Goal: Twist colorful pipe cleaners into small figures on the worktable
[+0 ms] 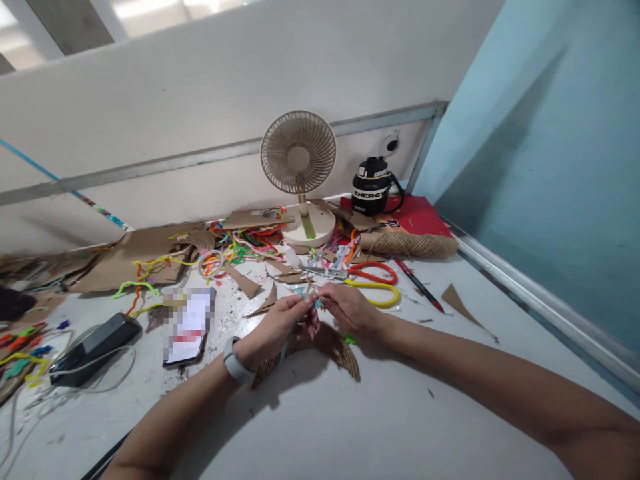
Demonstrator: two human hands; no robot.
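Note:
My left hand [290, 317], with a grey watch band on its wrist, is closed in a pinch. Close beside it, my right hand [353, 310] is closed too, its fingertips meeting those of the left. Both grip a light blue pipe cleaner [319, 303], bent between the fingertips; part of it is hidden by the fingers. Below the hands is a curved, ridged piece of brown corrugated cardboard [345, 357], partly covered by them. A bit of bright green pipe cleaner [349, 339] shows at the right hand's lower edge.
Scissors [373, 272] with red and yellow handles lie just beyond my hands, a red pen [419, 285] to their right. Behind stand a fan [299, 157], a black jug [370, 190] and a cardboard roll [410, 245]. A phone [189, 327] and black adapter [97, 348] lie left.

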